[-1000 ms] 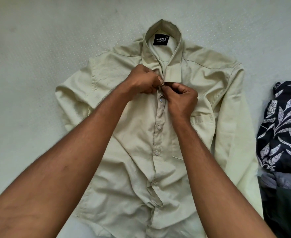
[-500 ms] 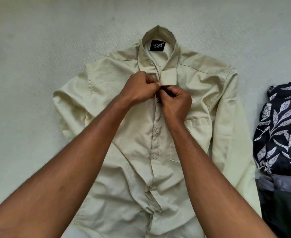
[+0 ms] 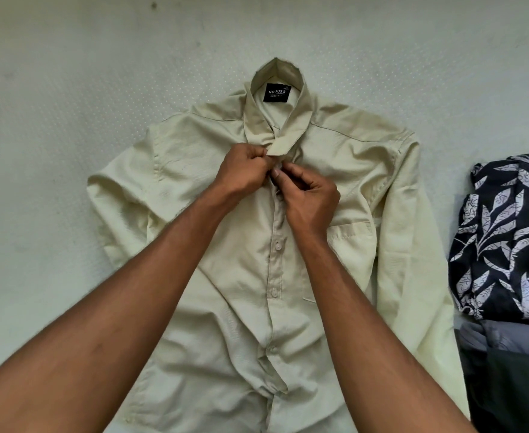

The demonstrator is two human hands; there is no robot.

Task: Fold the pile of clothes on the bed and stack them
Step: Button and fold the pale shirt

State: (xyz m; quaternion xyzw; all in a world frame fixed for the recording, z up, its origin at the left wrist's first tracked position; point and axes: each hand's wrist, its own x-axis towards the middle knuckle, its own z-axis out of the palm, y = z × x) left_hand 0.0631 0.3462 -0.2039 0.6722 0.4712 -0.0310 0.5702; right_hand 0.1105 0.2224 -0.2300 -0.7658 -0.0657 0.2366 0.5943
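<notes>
Cream cotton fills the near middle of the view: a long-sleeved shirt (image 3: pixel 241 307) lies face up on the bed (image 3: pixel 69 89), hem toward the near edge and collar (image 3: pixel 257 120) toward the far side. Two bare forearms reach across it from the near corners. At near right, just beside the shirt's straight sleeve (image 3: pixel 407 245), sits a pile of clothes: a dark garment (image 3: pixel 522 395) nearest, a grey garment (image 3: pixel 513 339) beyond it, then a navy leaf-print garment (image 3: pixel 506 239). Up the closed placket three buttons (image 3: pixel 278 245) show, the nearest one sunk in a bunch of wrinkles, and a chest pocket (image 3: pixel 350 245) lies to their right. Farther on, the left hand (image 3: pixel 241 173) and right hand (image 3: pixel 310 201) meet at the top of the placket, directly under the collar tip. The left fingers (image 3: pixel 258 159) are curled and pinch the cloth; the right fingers (image 3: pixel 291 175) pinch the facing edge, fingertips almost touching the left ones. What sits between them is mostly hidden. Beyond the hands the collar stands open around a black label (image 3: pixel 276 92).
</notes>
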